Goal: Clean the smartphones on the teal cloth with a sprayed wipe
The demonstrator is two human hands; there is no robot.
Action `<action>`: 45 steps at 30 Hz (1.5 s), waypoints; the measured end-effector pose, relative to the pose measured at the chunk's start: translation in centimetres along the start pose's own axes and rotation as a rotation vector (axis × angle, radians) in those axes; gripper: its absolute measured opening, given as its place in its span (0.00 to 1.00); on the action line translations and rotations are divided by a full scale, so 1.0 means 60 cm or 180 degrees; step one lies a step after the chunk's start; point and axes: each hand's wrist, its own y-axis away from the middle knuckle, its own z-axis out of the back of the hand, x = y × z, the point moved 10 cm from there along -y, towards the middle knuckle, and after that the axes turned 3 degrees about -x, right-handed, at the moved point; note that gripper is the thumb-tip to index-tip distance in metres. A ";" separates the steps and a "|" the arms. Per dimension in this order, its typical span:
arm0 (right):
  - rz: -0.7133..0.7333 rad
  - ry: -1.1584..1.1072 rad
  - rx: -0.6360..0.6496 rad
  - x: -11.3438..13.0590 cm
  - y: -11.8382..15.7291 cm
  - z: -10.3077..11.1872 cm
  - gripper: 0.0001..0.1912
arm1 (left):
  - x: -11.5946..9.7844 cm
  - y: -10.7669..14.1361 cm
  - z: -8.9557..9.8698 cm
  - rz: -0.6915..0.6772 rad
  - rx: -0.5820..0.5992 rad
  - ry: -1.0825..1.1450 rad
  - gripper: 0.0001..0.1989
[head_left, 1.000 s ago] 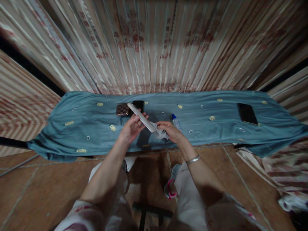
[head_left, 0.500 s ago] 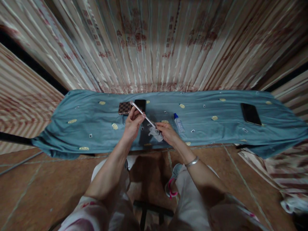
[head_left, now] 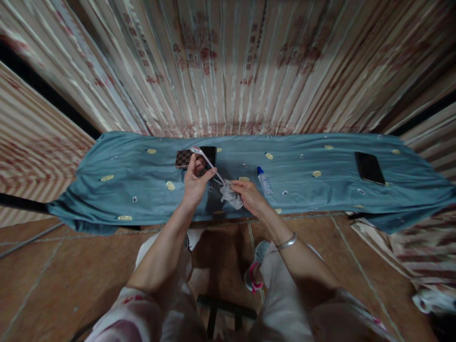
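A long, slim silvery-white object (head_left: 218, 175) slants between my hands; its far-left end looks wider, and its exact kind is unclear. My left hand (head_left: 195, 183) grips it near that upper end, thumb along one side and fingers beneath. My right hand (head_left: 249, 195) pinches a crumpled pale grey cloth (head_left: 231, 195) around the lower end, hiding that end. Just beyond my left hand lie a brown checkered wallet-like case (head_left: 183, 159) and a black phone (head_left: 211, 154), both partly covered. To the right of my right hand is a small clear bottle with a blue cap (head_left: 264, 180).
A blue patterned cloth (head_left: 299, 194) covers the long, low bench. Another dark phone-like device (head_left: 369, 167) lies at its right end. A striped curtain (head_left: 231, 95) hangs behind. Below are the tiled floor (head_left: 39, 275) and a dark stool or bar (head_left: 226, 306) between my legs.
The slim object has turned slightly, showing more of its wider upper end. The grey cloth has shifted and bunched around the lower end. My hands stay in nearly the same places.
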 end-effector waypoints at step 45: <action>0.0581 0.0450 -0.1384 0.001 -0.071 0.180 0.13 | 0.179 0.001 -0.122 0.1755 0.0316 0.0944 0.09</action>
